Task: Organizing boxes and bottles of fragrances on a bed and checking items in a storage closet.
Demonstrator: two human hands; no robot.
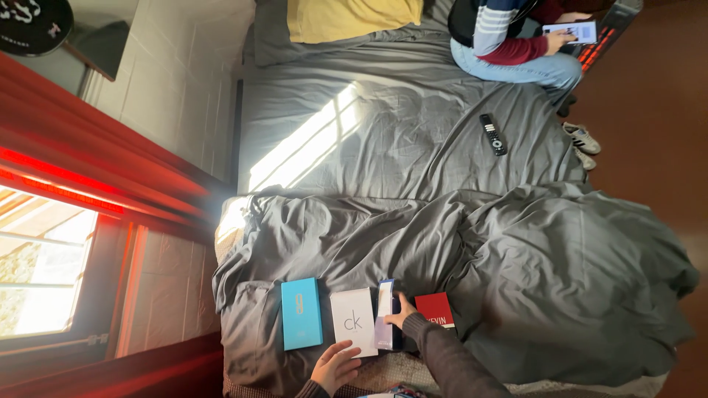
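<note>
Now you're steadying the white box (353,322) with your left hand (335,366), fingers spread flat, while your right hand (402,313), grip narrow, is touching the slim box (385,313) beside it, keeping the row tidy.

This is a bedroom in a home. A wide bed with a smooth grey fitted sheet (413,147) fills most of the view, with a rumpled dark grey duvet (516,258) bunched across its lower part and a soft yellow pillow (350,18) at the head. A slim black remote control (493,134) lies on the sheet. Heavy red curtains (88,162) hang beside a sunlit window (40,273), and a pair of white sneakers (582,144) sits on the brown floor (649,110) beside the bed.
</note>
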